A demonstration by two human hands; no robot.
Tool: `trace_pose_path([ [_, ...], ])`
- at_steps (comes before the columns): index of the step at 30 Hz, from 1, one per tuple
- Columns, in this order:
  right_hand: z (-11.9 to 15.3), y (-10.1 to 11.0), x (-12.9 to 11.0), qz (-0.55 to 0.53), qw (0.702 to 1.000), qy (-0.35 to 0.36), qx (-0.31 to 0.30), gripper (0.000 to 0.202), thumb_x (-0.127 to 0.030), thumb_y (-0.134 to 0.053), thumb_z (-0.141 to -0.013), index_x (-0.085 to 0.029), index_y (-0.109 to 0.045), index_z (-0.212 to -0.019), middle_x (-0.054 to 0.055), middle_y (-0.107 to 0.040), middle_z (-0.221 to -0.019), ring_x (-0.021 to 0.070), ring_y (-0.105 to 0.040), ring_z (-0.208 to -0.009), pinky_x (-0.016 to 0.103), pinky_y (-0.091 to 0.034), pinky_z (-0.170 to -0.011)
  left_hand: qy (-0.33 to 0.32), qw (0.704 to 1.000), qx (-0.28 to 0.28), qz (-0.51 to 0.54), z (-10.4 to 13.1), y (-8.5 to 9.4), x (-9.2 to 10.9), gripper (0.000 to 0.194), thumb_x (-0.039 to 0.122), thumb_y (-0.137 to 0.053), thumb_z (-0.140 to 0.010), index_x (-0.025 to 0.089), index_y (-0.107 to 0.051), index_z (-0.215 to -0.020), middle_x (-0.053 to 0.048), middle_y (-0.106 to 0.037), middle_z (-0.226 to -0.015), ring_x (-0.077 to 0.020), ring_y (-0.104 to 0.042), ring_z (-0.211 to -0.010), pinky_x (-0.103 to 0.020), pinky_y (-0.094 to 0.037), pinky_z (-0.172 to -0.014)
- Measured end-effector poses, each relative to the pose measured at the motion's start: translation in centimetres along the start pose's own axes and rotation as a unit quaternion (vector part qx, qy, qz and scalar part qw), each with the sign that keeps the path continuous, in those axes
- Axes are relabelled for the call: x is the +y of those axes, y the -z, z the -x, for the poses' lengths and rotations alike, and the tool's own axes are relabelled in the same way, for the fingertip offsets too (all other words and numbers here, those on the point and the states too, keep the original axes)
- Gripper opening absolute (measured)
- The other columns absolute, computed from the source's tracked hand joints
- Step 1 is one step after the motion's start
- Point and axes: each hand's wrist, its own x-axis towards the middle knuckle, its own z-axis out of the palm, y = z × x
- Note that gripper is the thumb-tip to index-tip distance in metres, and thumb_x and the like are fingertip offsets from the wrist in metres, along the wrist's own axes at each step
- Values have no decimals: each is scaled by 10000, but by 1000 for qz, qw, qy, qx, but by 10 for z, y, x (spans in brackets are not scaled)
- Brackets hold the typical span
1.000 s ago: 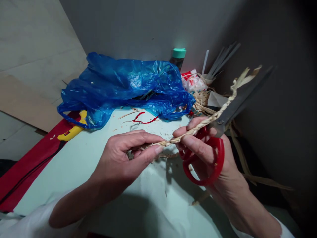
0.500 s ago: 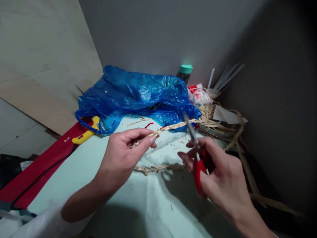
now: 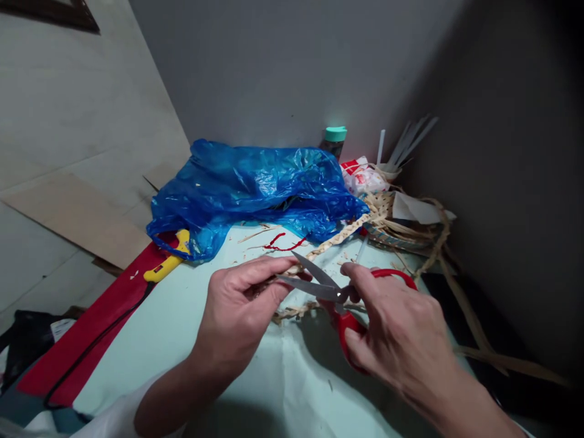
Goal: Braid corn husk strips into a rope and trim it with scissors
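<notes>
My left hand (image 3: 246, 304) pinches a pale braided straw cord (image 3: 340, 238), which runs from its fingers up and right toward a woven basket (image 3: 396, 234). Red-handled scissors (image 3: 351, 337) are in my right hand (image 3: 396, 322), fingers in the loops. Their blades are spread, with the tips at my left fingertips beside the cord; whether they touch it I cannot tell. Another stretch of the braid (image 3: 296, 311) lies below on the pale green sheet (image 3: 191, 316).
A crumpled blue plastic bag (image 3: 255, 182) lies at the back, with a green-capped jar (image 3: 334, 140) behind it. At left is a yellow-handled tool (image 3: 164, 266) with a black cord on a red surface (image 3: 109, 307). Red yarn (image 3: 285, 246) and straw scraps lie beyond my hands. Long straw strips trail at right.
The scissors have swung from pointing up to pointing left, and their blades have opened beside my left fingertips. My right hand has moved slightly left; my left hand keeps the braid.
</notes>
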Motion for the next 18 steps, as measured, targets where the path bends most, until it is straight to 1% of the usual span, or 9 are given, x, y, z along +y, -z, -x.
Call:
trace_pose_path([
  [4, 1, -2, 0, 49, 999, 10, 20, 376, -254, -478, -752, -115, -549, -1094, 37, -640, -630, 214, -600, -561, 304, -345, -534, 31, 999, -17, 12, -2, 1, -2, 143, 189, -701, -758, 212, -795, -864, -20, -778, -883, -182, -711, -788, -231, -567, -682],
  [7, 1, -2, 2, 76, 997, 1, 24, 364, -268, -489, -758, -114, -570, -1077, 39, -637, -626, 220, -602, -561, 311, -341, -535, 49, 998, -50, 1, -1, 1, -1, 146, 219, -689, -788, 211, -794, -889, -13, -772, -830, -165, -692, -717, -218, -546, -610],
  [10, 0, -1, 4, 83, 996, -9, 23, 338, -269, -496, -759, -114, -585, -1046, 50, -648, -645, 225, -614, -583, 313, -341, -537, 54, 996, -74, 3, 0, 1, 2, 119, 219, -690, -794, 229, -795, -851, 1, -768, -810, -153, -685, -724, -202, -537, -616],
  [12, -1, -1, 4, 82, 996, -11, 22, 342, -267, -496, -750, -114, -593, -1041, 55, -652, -651, 227, -617, -594, 313, -338, -537, 52, 996, -70, -2, -1, 1, 3, 115, 203, -693, -789, 231, -796, -832, 3, -767, -806, -153, -685, -731, -204, -539, -630],
  [15, -1, -1, 4, 75, 997, -3, 24, 355, -266, -493, -738, -120, -601, -1043, 52, -649, -640, 222, -608, -586, 311, -333, -539, 43, 997, -58, -13, -2, 1, 2, 145, 187, -686, -788, 230, -796, -872, 1, -766, -808, -148, -679, -707, -214, -541, -639],
  [18, -1, -1, 3, 74, 997, -1, 29, 361, -281, -496, -757, -116, -602, -1059, 56, -652, -646, 220, -598, -583, 310, -328, -540, 29, 998, -52, -26, -2, 0, 0, 143, 202, -692, -785, 226, -797, -879, -4, -769, -816, -157, -686, -706, -223, -547, -635],
])
